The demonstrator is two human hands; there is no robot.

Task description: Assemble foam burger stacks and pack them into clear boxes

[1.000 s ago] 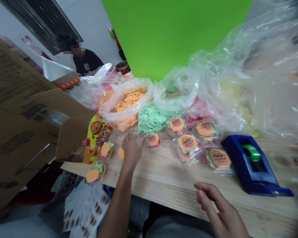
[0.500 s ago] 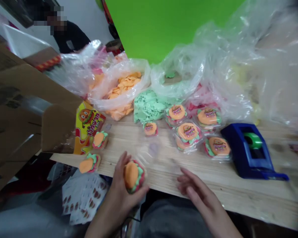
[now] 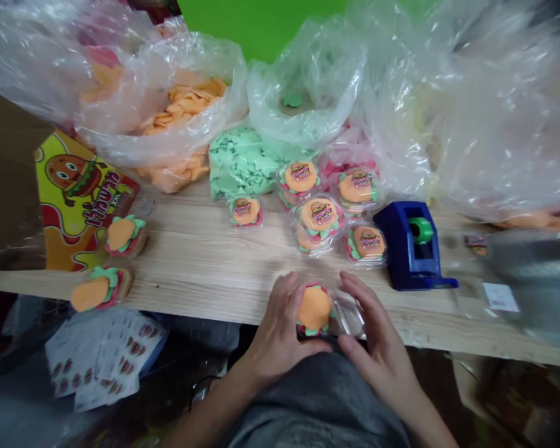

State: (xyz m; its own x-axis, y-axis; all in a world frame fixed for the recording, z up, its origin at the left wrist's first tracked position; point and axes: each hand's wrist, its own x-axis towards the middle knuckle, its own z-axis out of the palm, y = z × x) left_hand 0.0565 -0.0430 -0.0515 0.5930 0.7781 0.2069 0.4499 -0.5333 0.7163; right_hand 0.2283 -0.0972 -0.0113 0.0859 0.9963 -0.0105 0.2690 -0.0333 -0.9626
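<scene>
Hands close together at the table's near edge: the left hand (image 3: 277, 330) cups a burger-shaped gummy (image 3: 313, 309) from one side, while the right hand (image 3: 376, 323) curls around a clear plastic shell (image 3: 349, 316) touching it. Just ahead of the hands, wrapped burgers (image 3: 320, 218) sit on the wooden table (image 3: 205, 280) — a blue tape dispenser (image 3: 408, 249) lies beyond the right hand.

Plastic bags (image 3: 200, 68) line the far edge of the desk (image 3: 191, 274). Wrapped candies (image 3: 320, 218) sit before them, with a tape dispenser (image 3: 408, 249) to their right.
</scene>
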